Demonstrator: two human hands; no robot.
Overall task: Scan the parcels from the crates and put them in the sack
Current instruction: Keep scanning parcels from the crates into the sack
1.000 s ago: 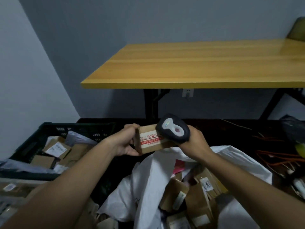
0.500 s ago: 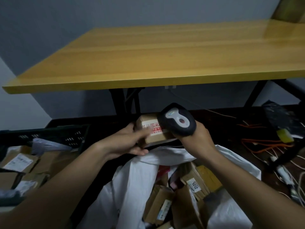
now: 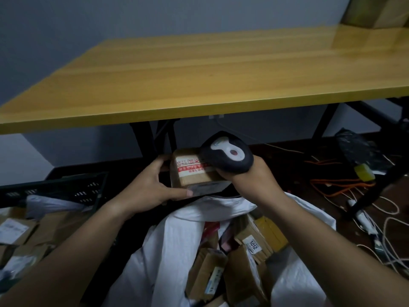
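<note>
Cardboard parcel lengthwise across, label seemingly up, left hand gripping

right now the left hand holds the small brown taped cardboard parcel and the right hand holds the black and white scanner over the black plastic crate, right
Not quite. In the head view, the left hand holds the small brown taped cardboard parcel and the right hand the black and white scanner over the white woven sack, not the crate.
</note>
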